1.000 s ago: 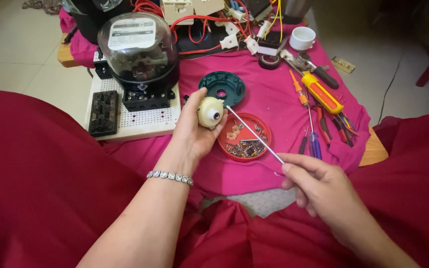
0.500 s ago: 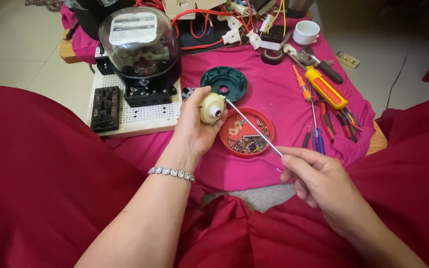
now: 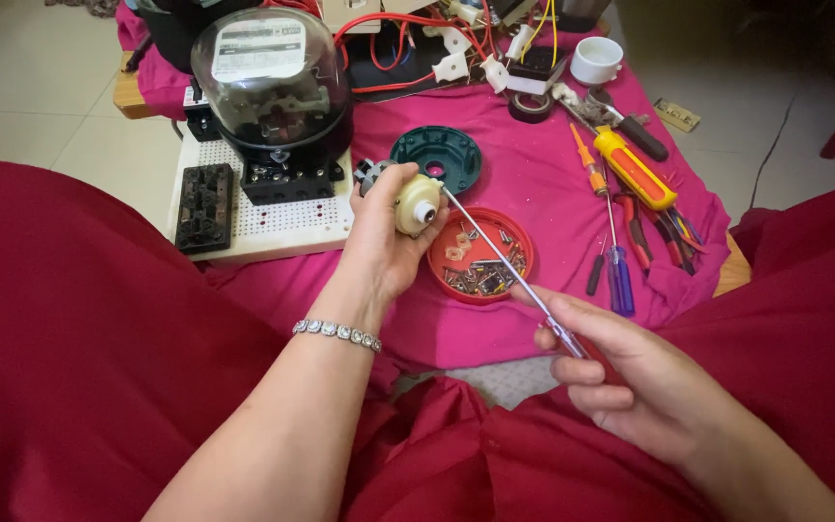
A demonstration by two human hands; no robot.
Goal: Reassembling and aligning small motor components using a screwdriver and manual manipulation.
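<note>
Across the second, the left hand [image 3: 386, 237] with its cream round part [image 3: 418, 204] has slid slightly toward the frame's centre, so the part now lies below the dark green disc [image 3: 436, 158] rather than overlapping its lower left edge. The right hand [image 3: 630, 372] sits a little lower right, and the thin screwdriver [image 3: 509, 271] (shaft tip at the part's face) crosses more of the red dish of screws [image 3: 480, 256]. The camera's view has drifted, cropping the upper clutter.

Two hands: left hand [image 3: 384, 237], right hand [image 3: 630, 377]. One cream round part [image 3: 417, 203]. One slim screwdriver [image 3: 504, 266]. One red dish [image 3: 480, 256] of screws. One green disc [image 3: 435, 158], far. One domed meter [image 3: 271, 82], far left. One white cup [image 3: 596, 60], far right.
</note>
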